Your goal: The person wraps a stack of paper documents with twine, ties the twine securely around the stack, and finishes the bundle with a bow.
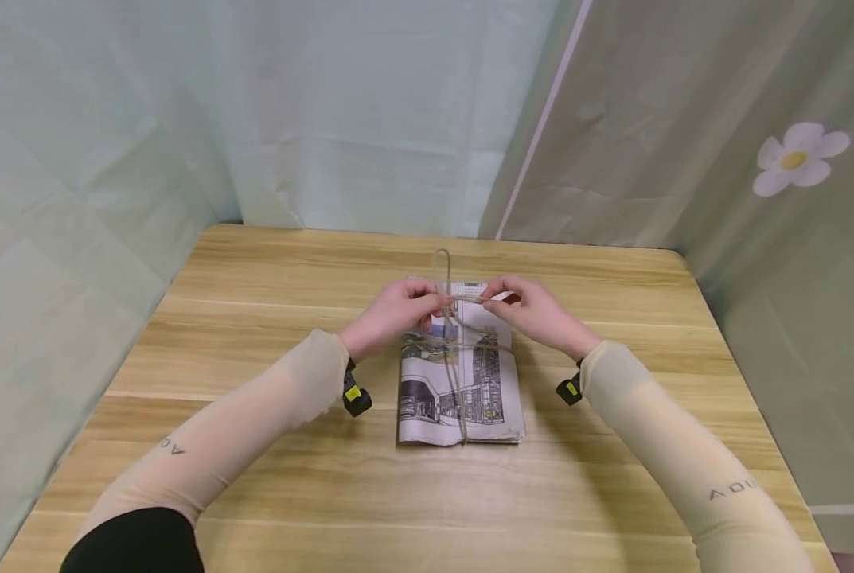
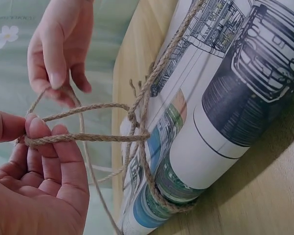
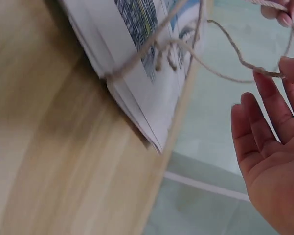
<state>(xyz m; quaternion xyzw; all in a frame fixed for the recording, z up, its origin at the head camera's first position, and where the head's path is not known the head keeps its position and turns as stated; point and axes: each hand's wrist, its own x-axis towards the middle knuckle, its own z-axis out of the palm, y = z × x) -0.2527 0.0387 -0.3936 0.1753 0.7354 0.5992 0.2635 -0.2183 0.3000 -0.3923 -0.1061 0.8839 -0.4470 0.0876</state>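
A folded stack of newspapers (image 1: 427, 410) lies on the table, with twine (image 1: 458, 374) crossing it lengthwise and crosswise. Above its far half, my left hand (image 1: 398, 310) pinches a strand of the twine between thumb and fingers. My right hand (image 1: 534, 314) pinches another part of the twine a little to the right. In the left wrist view, doubled twine (image 2: 102, 137) runs from the left fingers to the crossing on the papers. A loop of twine (image 1: 442, 255) stands up beyond the left hand. Short twine ends (image 3: 166, 63) show near the crossing in the right wrist view.
The wooden table (image 1: 269, 477) stretches out on both sides of the bundle. Pale curtains (image 1: 369, 119) hang behind its far edge and along the sides. One curtain bears a white flower print (image 1: 799, 159).
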